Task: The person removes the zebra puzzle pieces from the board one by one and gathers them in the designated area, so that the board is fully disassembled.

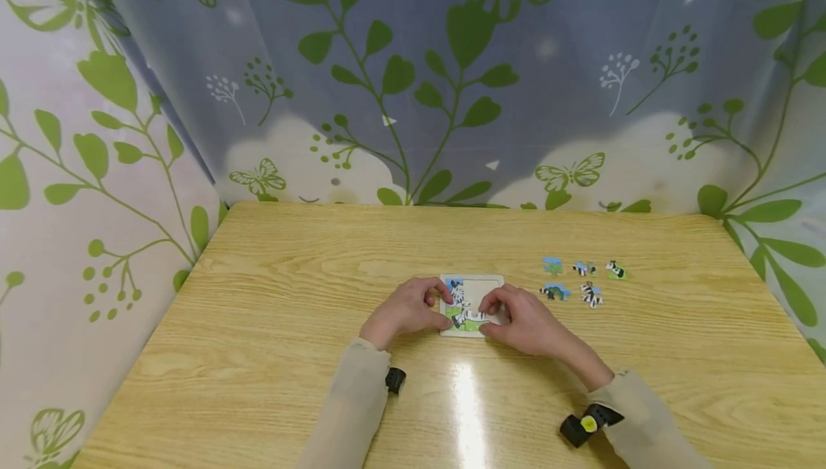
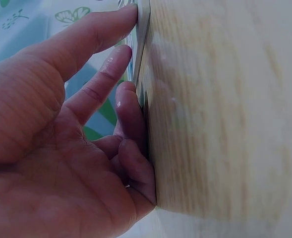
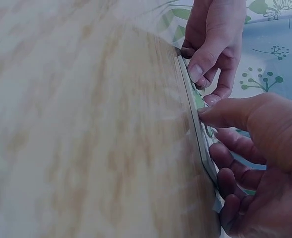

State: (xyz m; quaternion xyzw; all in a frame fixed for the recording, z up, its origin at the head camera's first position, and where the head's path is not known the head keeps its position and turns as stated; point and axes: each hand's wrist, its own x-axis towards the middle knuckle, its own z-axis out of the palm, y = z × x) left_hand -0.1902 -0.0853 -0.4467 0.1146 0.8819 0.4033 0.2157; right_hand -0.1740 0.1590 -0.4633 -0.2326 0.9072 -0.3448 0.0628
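Observation:
A small puzzle tray point(image 1: 471, 277) with a pale rim lies flat on the table between both hands. Inside it, zebra-patterned pieces point(image 1: 457, 292) fill the left side and the bottom; the upper right shows bare backing. My left hand point(image 1: 410, 310) touches the tray's left side with thumb and index finger spread apart. In the left wrist view its other fingers curve near the tabletop. With thumb and index finger, my right hand point(image 1: 529, 322) pinches a puzzle piece point(image 1: 476, 316) at the tray's lower right. Its fingers partly hide the piece and the rim.
Several loose puzzle pieces point(image 1: 555, 292) lie in two rows on the wooden table point(image 1: 290, 268), right of the tray. A patterned curtain point(image 1: 413, 146) hangs behind the table's back edge. Black cameras point(image 1: 396, 381) are strapped to both wrists.

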